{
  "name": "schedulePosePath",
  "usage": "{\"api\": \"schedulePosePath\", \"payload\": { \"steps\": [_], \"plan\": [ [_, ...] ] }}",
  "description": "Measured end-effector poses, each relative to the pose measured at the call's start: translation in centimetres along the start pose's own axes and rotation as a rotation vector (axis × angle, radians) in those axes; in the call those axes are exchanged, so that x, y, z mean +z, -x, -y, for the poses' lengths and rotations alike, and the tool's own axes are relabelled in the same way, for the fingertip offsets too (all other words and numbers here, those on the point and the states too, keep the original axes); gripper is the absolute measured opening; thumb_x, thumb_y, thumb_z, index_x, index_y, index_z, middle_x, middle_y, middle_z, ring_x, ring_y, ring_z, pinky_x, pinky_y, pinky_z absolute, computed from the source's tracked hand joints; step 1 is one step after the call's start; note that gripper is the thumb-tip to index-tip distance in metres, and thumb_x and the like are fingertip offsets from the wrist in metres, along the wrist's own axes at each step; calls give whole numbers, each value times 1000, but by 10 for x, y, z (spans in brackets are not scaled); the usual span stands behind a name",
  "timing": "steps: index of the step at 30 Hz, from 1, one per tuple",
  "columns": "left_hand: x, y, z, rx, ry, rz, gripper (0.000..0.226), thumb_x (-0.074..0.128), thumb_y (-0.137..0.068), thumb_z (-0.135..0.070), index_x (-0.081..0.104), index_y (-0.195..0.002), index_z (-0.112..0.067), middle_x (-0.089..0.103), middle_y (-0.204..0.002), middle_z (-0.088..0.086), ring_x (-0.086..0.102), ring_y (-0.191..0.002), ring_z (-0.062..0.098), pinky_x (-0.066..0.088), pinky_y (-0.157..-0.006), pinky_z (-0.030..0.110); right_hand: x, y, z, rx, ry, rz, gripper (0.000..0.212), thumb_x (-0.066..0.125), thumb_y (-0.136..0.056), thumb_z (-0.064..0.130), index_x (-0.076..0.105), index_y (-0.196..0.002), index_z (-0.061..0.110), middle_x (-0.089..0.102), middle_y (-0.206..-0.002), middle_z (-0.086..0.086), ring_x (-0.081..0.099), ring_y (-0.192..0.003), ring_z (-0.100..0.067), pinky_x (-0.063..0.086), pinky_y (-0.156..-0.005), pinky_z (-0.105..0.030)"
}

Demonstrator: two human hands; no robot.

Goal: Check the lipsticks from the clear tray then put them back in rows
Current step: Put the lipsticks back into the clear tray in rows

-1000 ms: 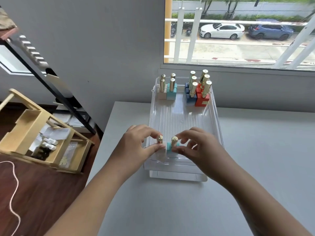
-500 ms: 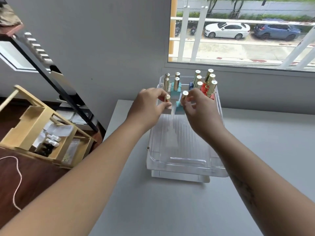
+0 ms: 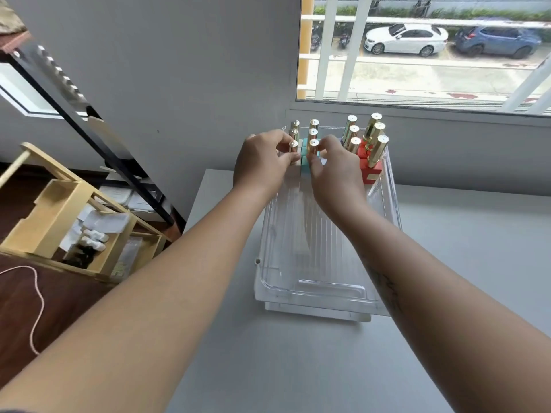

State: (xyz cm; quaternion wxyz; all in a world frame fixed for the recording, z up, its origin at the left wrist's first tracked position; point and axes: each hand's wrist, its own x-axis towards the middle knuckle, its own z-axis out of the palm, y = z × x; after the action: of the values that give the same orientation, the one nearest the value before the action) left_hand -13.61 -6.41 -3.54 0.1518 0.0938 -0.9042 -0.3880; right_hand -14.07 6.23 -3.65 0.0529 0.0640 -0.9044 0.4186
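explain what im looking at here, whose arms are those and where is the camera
There is no machine here. The arms belong to a person wearing a camera on their head, so the single view looks forward and down at their own hands. On the grey table sits a clear tray. At its far end, by the window, lipsticks with gold caps stand upright in four rows. The left hand pinches the front lipstick of the leftmost row, and the right hand pinches the front teal lipstick of the next row, apparently setting both into place. The red lipsticks on the right stand untouched. The near part of the tray holds nothing.
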Motion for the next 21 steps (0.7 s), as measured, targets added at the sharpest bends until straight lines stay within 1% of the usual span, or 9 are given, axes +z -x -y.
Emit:
{"api": "schedulePosePath", "payload": {
  "steps": [2, 5, 7, 9, 11, 15, 17, 19, 21],
  "plan": [
    [1, 0, 2, 34, 0, -42, 25, 80, -77, -18, 72, -100, -12, 71, -99, 4, 61, -89, 19, 50, -79, 31, 4, 0, -2, 30, -50, -12, 18, 54, -96, 20, 51, -110, 11, 57, -90, -4, 58, -82, -28, 47, -67, -36],
    [1, 6, 7, 7, 31, -102, 38, 81, -76, -25, 66, -109, -14, 62, -107, -1, 53, -84, 10, 41, -68, 17, 10, 3, -8, 83, -125, 66, 40, 58, -94, 20, 39, -129, 14, 57, -104, -5, 52, -88, -17, 40, -73, -29],
    [0, 15, 11, -94, 120, -78, 42, 76, -81, -30, 62, -119, -19, 61, -115, -6, 57, -89, 7, 42, -71, 12, 13, 4, -13, 95, -132, 122, 54, 57, -94, 18, 29, -141, 16, 55, -108, 1, 52, -93, -14, 37, -76, -26],
    [-2, 28, 16, -221, 256, -13, 47, 71, -85, -32, 57, -128, -21, 61, -119, -11, 60, -95, 2, 46, -80, 16, 18, 2, -16, 109, -122, 129, 58, 56, -95, 16, 25, -144, 16, 56, -109, 3, 53, -94, -13, 36, -76, -24],
    [-3, 42, 22, -288, 349, 38, 45, 69, -87, -30, 57, -130, -23, 61, -114, -18, 58, -97, -6, 45, -82, 15, 20, -1, -17, 134, -130, 126, 63, 56, -95, 17, 23, -148, 15, 54, -109, 5, 49, -95, -11, 36, -78, -23],
    [-2, 61, 24, -302, 413, 98, 36, 63, -89, -25, 62, -125, -28, 68, -109, -20, 63, -100, -5, 50, -88, 19, 27, -9, -18, 124, -140, 119, 52, 60, -93, 15, 35, -139, 9, 61, -124, -6, 58, -112, -22, 46, -88, -32],
    [-8, 63, 26, -297, 425, 102, 30, 58, -87, -26, 68, -112, -37, 70, -100, -18, 65, -89, 1, 49, -82, 22, 36, -9, -10, 110, -127, 108, 60, 59, -93, 15, 30, -145, 7, 60, -127, -10, 55, -117, -25, 44, -94, -30],
    [-13, 61, 28, -269, 409, 130, 25, 52, -84, -29, 69, -89, -47, 62, -87, -13, 53, -76, 10, 43, -72, 28, 43, -8, -4, 98, -116, 66, 58, 59, -93, 13, 34, -144, 8, 62, -123, -9, 57, -113, -23, 41, -85, -23],
    [-11, 60, 29, -258, 407, 158, 23, 49, -84, -31, 70, -87, -41, 52, -80, -7, 42, -74, 12, 34, -69, 30, 43, -7, -7, 98, -123, 32, 44, 59, -92, 10, 45, -133, 10, 65, -116, -7, 61, -106, -22, 40, -77, -21]
  ]
}}
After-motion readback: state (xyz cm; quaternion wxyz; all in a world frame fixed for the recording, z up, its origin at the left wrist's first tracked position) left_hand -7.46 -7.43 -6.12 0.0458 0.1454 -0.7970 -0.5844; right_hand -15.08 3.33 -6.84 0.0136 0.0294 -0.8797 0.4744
